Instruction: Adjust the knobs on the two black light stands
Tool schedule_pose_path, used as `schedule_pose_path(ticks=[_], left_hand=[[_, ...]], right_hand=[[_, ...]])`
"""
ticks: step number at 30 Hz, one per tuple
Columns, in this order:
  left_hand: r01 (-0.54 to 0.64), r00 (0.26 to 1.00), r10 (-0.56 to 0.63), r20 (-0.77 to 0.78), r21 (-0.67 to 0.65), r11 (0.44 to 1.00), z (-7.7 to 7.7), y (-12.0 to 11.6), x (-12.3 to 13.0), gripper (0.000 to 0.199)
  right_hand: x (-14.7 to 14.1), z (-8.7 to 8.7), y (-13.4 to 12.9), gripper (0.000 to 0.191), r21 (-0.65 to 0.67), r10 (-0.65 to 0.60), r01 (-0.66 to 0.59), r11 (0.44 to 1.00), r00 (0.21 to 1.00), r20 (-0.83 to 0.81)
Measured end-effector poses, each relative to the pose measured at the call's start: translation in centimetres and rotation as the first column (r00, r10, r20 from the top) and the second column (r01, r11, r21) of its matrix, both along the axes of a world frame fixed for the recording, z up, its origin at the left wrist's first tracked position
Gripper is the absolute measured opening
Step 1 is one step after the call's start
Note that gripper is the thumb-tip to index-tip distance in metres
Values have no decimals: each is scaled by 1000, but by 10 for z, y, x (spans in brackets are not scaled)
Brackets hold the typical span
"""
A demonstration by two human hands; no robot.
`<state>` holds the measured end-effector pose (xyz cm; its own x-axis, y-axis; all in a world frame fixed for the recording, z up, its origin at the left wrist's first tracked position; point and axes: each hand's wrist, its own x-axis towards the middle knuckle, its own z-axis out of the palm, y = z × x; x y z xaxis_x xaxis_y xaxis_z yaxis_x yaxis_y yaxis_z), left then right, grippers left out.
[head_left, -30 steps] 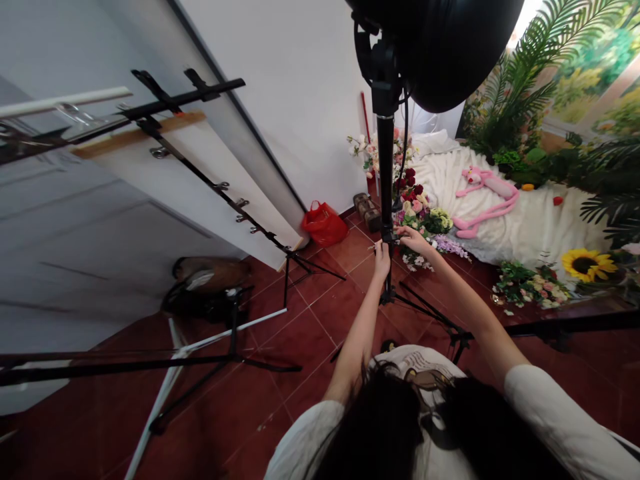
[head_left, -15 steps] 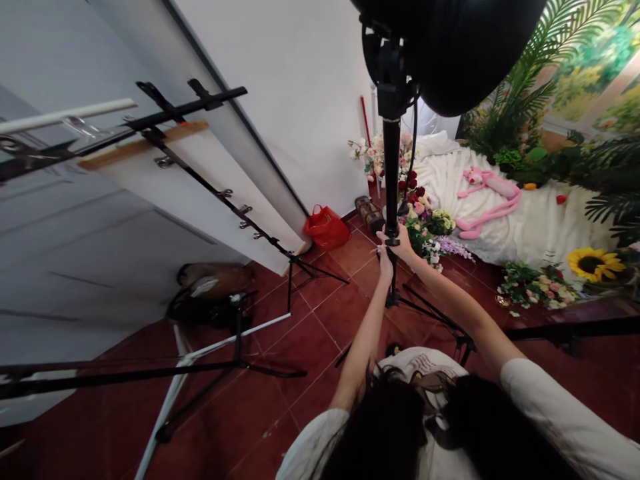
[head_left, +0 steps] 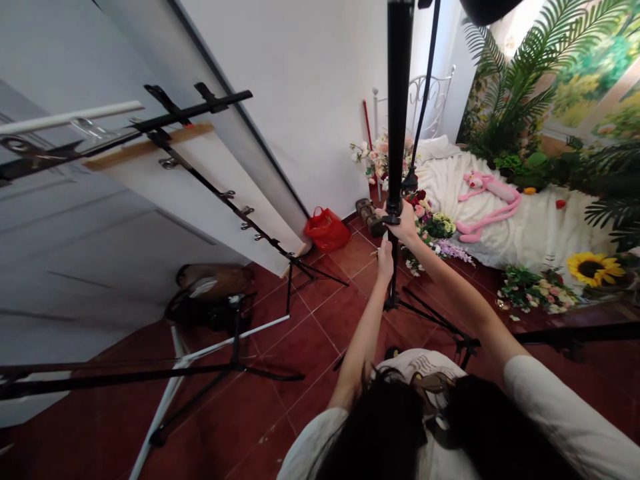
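A black light stand [head_left: 399,113] rises upright in front of me, its dark lamp head [head_left: 493,8] cut off by the top edge of the head view. My right hand [head_left: 406,225] is wrapped round the pole at its collar. Just below, my left hand [head_left: 385,261] is closed on the pole's lower section; its fingertips are partly hidden. A black cable [head_left: 425,100] hangs beside the pole. The stand's splayed legs [head_left: 435,319] rest on the red tiles.
To the left stand a clamp-hung backdrop board [head_left: 240,200] and a white-and-black stand frame [head_left: 235,343]. A red bag [head_left: 327,229] sits by the wall. On the right are flowers [head_left: 540,287], a white blanket [head_left: 550,227], a pink plush toy [head_left: 495,193] and palm leaves [head_left: 540,67].
The pole's upper section and lamp head have risen, and most of the lamp is now out of view. My right hand has shifted slightly up with the collar; both hands still grip the stand.
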<state>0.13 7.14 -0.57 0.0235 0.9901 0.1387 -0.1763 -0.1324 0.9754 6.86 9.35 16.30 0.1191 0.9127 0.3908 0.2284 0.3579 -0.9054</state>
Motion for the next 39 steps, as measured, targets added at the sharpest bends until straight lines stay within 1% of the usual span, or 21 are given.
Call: schedule_pose_path(ticks=[3, 5, 7, 9, 11, 13, 15, 17, 20, 21, 23, 25, 27, 31, 35, 37, 39], left_hand=[[-76, 994, 66, 91, 112, 991, 25, 8, 7, 76], [-69, 994, 54, 99, 147, 987, 37, 15, 10, 80], [-8, 998, -1, 58, 158, 987, 44, 22, 11, 86], [55, 998, -58, 13, 157, 986, 46, 27, 10, 91], [65, 998, -65, -6, 158, 985, 45, 29, 10, 93], [37, 999, -36, -12, 146, 989, 45, 29, 11, 93], [5, 1000, -4, -14, 133, 991, 45, 28, 12, 92], [-8, 1000, 10, -9, 139, 990, 46, 26, 12, 90], [12, 1000, -12, 1, 173, 985, 49, 25, 12, 89], [22, 1000, -23, 2, 178, 984, 49, 25, 11, 89], [33, 999, -34, -1, 180, 983, 50, 25, 10, 89], [38, 999, -36, -12, 184, 982, 50, 25, 9, 90], [37, 999, -35, -17, 188, 981, 49, 25, 9, 90], [31, 1000, -32, -1, 196, 980, 49, 25, 10, 89], [27, 999, -30, 14, 195, 980, 49, 24, 10, 89], [31, 999, -33, 12, 189, 982, 49, 24, 10, 89], [27, 1000, -29, 8, 184, 982, 48, 25, 10, 89]], right_hand=[[4, 12, -3, 39, -30, 102, -101, 994, 994, 39], [5, 15, -6, 43, -58, 158, -154, 986, 986, 59], [5, 16, -7, 46, -70, 204, -200, 977, 977, 69], [9, 16, -5, 51, -53, 241, -238, 970, 967, 78], [19, 11, -3, 59, -15, 284, -284, 959, 953, 107], [37, -1, -5, 67, 27, 331, -339, 940, 930, 158], [61, -22, -14, 74, 43, 357, -374, 926, 908, 219], [88, -51, -31, 73, 9, 331, -347, 938, 901, 282], [114, -103, -64, 67, -76, 225, -212, 974, 910, 349], [117, -119, -74, 66, -88, 211, -192, 977, 912, 352], [114, -144, -89, 61, -91, 226, -207, 974, 906, 357], [103, -160, -95, 55, -80, 242, -228, 970, 900, 362], [90, -169, -93, 52, -73, 251, -241, 968, 898, 362], [72, -178, -79, 51, -60, 225, -218, 974, 902, 369], [73, -182, -70, 48, 2, 169, -185, 983, 903, 395], [75, -180, -64, 47, 23, 158, -183, 983, 900, 407], [76, -177, -56, 45, 16, 155, -178, 984, 896, 417]])
